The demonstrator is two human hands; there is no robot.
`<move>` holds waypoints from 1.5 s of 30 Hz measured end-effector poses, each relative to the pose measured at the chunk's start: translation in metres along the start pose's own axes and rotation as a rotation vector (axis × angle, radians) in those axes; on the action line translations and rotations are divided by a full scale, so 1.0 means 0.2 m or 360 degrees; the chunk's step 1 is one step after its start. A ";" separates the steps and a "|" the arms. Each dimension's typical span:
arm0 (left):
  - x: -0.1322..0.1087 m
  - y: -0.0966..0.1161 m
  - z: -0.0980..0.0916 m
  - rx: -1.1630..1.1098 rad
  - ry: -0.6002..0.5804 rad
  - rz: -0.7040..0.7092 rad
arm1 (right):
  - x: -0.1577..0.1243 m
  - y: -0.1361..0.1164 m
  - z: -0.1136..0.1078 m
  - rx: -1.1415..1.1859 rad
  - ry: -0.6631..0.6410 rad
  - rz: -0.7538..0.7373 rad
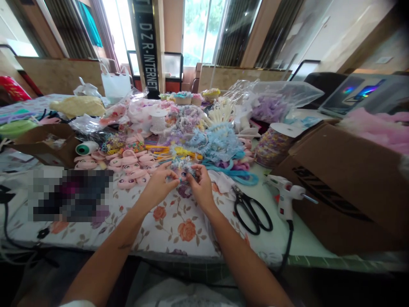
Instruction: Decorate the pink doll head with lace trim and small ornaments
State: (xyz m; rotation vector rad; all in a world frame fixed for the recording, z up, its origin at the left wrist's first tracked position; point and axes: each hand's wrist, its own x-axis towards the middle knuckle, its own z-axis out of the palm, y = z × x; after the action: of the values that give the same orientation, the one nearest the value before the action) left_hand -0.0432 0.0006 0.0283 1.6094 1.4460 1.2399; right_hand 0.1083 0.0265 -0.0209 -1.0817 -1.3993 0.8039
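Prob. craft wkshp, w/ glue gun, scissors.

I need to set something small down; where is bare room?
White floral tablecloth lies bare between the forearms, up to the left hand and right hand. A bare pale green patch lies between the black cord of the white glue gun and the brown cardboard box. Beyond the hands it is crowded with pink face-shaped pieces and light blue lace.

The tall black vertical sign reads "DZR-INTERNET" in pale letters. Black print on the brown cardboard box is illegible.
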 end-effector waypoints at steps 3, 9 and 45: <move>0.04 0.01 0.00 0.0025 -0.0045 -0.0011 | 0.00 0.00 0.00 0.0043 -0.0083 0.0036; 0.10 0.02 0.04 0.0058 -0.0023 0.0015 | -0.01 -0.03 0.01 -0.0015 -0.0054 0.0007; 0.11 0.03 0.14 0.0172 0.0202 -0.0016 | -0.04 -0.05 0.03 -0.0127 0.0082 -0.0090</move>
State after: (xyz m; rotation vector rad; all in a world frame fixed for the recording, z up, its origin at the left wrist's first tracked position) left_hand -0.0159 0.0243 0.0286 1.6170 1.6226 1.2978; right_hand 0.0997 0.0164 -0.0156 -1.1116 -1.4221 0.6796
